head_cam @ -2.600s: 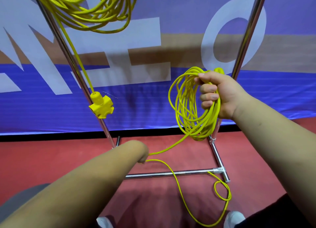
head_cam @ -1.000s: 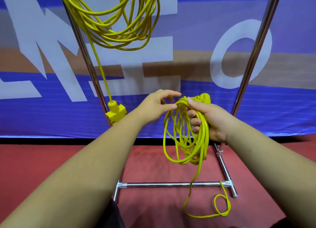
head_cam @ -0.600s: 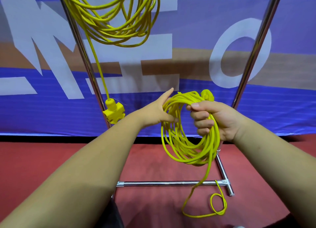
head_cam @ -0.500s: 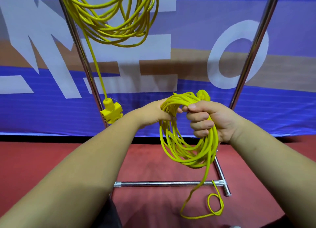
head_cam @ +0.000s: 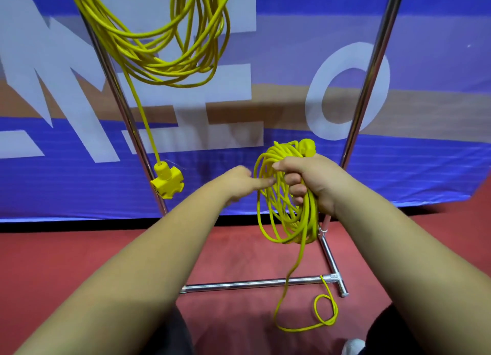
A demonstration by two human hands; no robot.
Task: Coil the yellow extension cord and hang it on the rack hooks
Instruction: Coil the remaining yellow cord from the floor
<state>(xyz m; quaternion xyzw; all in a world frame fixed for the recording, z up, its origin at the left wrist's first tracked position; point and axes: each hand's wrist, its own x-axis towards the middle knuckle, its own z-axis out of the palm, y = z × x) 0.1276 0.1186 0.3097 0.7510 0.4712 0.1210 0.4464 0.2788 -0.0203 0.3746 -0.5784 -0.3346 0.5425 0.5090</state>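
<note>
Yellow extension cord [head_cam: 287,211]: most of it is gathered into a loose, uneven coil that hangs in the air between the rack's two uprights, low and in front of the right upright [head_cam: 372,70]. Right hand [head_cam: 310,180] is clenched round the top of the bundle, with a plug [head_cam: 307,147] poking out above the fist. Left hand [head_cam: 239,180] reaches a finger to the strands on the coil's left side; it is blurred, so I cannot tell whether it pinches a strand or only touches. A free tail [head_cam: 325,312] drops from the coil, curls on the red floor [head_cam: 79,261] and runs up to the base bar [head_cam: 252,284] near its corner joint. Another coil [head_cam: 170,48] already hangs high on the left, its socket block [head_cam: 167,181] dangling beside the left upright [head_cam: 119,96]. Hooks are out of view. Risks, as judged: lifting now could drag the tail and catch it on the base joint, jerking loops out of the fist; the unequal loops may slide and spill; the last curl may kink if wound in untwisted.
</note>
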